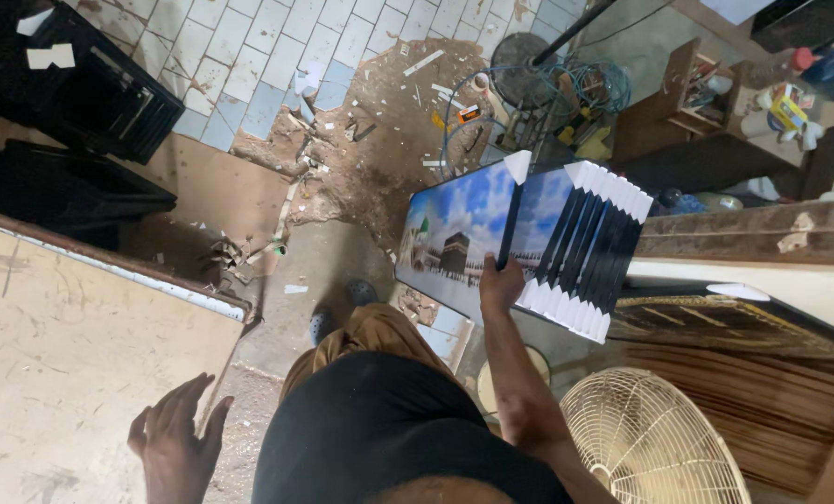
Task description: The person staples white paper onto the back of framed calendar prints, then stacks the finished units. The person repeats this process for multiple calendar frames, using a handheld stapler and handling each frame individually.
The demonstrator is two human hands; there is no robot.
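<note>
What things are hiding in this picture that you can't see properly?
Head view:
- Left hand: wrist cut off by the bottom edge.
- Right hand: fingertips hidden behind the framed picture.
- Row of frames: only the edges and white corner guards show, the fronts are hidden.
- Fan: bottom cut off by the edge.
- Feet: mostly hidden by the person's body.

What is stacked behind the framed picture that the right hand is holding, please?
Behind the framed picture gripped by the right hand stands a row of more black frames with white corner guards, leaning edge-on. Only their edges show; their fronts are covered, so their pictures cannot be seen.
</note>
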